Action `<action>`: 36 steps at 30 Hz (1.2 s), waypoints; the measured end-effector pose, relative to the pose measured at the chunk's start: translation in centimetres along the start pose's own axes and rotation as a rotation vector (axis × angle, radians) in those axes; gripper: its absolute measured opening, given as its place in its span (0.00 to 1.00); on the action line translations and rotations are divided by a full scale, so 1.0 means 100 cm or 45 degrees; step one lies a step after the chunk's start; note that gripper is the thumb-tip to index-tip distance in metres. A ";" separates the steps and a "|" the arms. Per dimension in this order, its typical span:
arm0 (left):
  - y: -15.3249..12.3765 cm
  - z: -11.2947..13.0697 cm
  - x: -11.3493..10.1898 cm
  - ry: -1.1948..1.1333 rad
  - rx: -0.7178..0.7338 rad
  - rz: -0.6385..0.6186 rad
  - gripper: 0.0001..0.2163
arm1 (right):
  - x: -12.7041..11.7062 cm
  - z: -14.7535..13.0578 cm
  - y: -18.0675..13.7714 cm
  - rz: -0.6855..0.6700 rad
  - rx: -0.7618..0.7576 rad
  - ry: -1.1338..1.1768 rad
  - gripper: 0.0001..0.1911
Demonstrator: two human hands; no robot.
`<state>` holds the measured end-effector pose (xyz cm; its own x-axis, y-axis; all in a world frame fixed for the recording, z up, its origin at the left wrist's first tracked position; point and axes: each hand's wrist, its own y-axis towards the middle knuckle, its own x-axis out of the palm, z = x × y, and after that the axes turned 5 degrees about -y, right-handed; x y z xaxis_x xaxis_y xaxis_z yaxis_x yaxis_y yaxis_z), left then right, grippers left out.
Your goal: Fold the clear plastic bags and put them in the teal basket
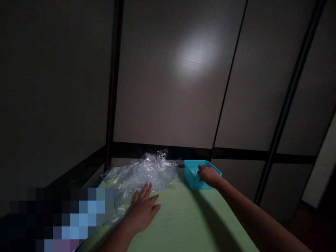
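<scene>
A crumpled heap of clear plastic [152, 171] lies over the far left part of the green tabletop [173, 224]. My left hand [144, 209] rests at its near edge, palm down, with fingers spread and holding nothing. At the far right of the table stands a turquoise plastic tub [193, 180], upright and without a lid. My right hand [210, 176] reaches over the tub's near rim, its fingers curled closed on the wall there. The hand covers part of the tub, and its contents are hard to make out in the dim light.
Tall dark panels [170, 105] with black strips rise directly behind the table. Another dark panel [52, 87] borders the left side. A pixelated patch [84, 218] hides the lower left. My right arm's shadow falls across the tabletop.
</scene>
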<state>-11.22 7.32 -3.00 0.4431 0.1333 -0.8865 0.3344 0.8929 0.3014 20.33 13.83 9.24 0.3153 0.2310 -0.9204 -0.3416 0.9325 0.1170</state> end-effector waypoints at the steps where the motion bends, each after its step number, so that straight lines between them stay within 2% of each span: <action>1: 0.000 0.000 -0.001 0.005 -0.001 -0.010 0.22 | 0.000 -0.002 0.004 0.022 0.008 0.006 0.10; 6: 0.000 0.004 -0.005 0.031 -0.028 -0.056 0.23 | -0.009 -0.030 0.011 0.243 0.097 0.074 0.19; 10: 0.000 0.009 -0.008 0.064 -0.028 -0.075 0.23 | -0.009 -0.086 0.005 0.412 0.006 0.209 0.25; 14: 0.001 0.012 -0.010 0.084 -0.069 -0.092 0.22 | 0.016 -0.142 0.002 0.400 -0.089 0.352 0.23; 16: 0.001 0.012 -0.009 0.081 -0.073 -0.102 0.22 | 0.034 -0.156 0.004 0.300 -0.125 0.585 0.23; 20: 0.002 0.009 -0.005 0.066 -0.038 -0.085 0.22 | 0.058 -0.157 0.006 0.215 -0.142 0.827 0.22; 27: 0.005 0.001 0.005 -0.003 0.003 -0.023 0.21 | 0.061 -0.142 0.001 0.385 -0.069 1.019 0.21; 32: 0.009 0.001 0.004 -0.025 0.100 0.181 0.18 | 0.063 -0.121 0.011 0.569 0.033 1.270 0.16; 36: 0.011 0.004 -0.001 -0.068 0.178 0.346 0.17 | 0.069 -0.106 0.019 0.638 0.095 1.463 0.16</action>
<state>-10.55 8.12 -2.42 0.5742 0.3329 -0.7480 0.3073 0.7591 0.5738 12.44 14.27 -0.80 -0.7995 0.2242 -0.5573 -0.1379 0.8345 0.5335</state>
